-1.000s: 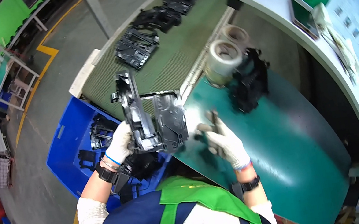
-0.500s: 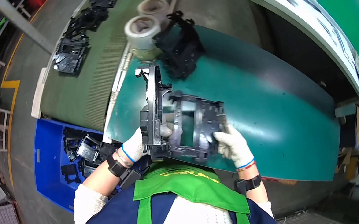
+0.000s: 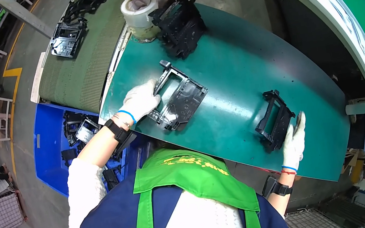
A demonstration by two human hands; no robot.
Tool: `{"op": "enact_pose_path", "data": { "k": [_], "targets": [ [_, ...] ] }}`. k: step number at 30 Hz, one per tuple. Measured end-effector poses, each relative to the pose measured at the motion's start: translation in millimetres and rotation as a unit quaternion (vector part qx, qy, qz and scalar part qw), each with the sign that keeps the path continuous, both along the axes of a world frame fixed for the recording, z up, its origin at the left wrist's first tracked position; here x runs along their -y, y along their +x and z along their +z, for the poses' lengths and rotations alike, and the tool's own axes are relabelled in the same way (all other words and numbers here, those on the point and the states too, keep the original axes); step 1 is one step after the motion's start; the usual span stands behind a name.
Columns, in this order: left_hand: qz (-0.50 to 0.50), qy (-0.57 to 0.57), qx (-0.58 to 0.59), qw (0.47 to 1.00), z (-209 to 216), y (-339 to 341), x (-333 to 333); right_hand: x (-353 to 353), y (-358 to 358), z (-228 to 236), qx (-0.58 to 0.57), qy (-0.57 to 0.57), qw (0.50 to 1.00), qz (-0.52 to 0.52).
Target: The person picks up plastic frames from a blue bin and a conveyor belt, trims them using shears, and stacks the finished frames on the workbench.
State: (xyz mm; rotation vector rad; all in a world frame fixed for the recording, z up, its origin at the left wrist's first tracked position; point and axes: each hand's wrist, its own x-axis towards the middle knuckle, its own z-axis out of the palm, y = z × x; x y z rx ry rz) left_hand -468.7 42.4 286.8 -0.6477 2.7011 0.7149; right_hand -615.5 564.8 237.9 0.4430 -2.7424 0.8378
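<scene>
My left hand [image 3: 142,100], in a white glove, grips the left edge of a black plastic frame [image 3: 185,105] with a rectangular opening, over the green tabletop [image 3: 229,77]. To the right, a second black plastic frame [image 3: 277,123] rests tilted on the table. Beside its right edge is my gloved right hand [image 3: 295,141], fingers stretched out and not wrapped around it; whether they touch it I cannot tell. Several more black frames [image 3: 179,25] stand together at the far side of the table.
Two tape rolls [image 3: 140,12] stand at the table's far left corner. A conveyor belt [image 3: 75,79] on the left carries black parts [image 3: 69,38]. Below its end, a blue bin [image 3: 48,151] contains several black parts. A white shelf edge [image 3: 319,9] curves along the right.
Both frames were held close together before me. My right hand has moved right, and one frame now rests there on the table. My left hand has moved farther out with the other.
</scene>
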Motion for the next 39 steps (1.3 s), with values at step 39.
{"op": "enact_pose_path", "data": {
  "k": [39],
  "targets": [
    [0.087, 0.320, -0.138, 0.933, 32.3, 25.5, -20.0, 286.3, 38.1, 103.5, -0.016, 0.119, 0.956, 0.269]
  ]
}}
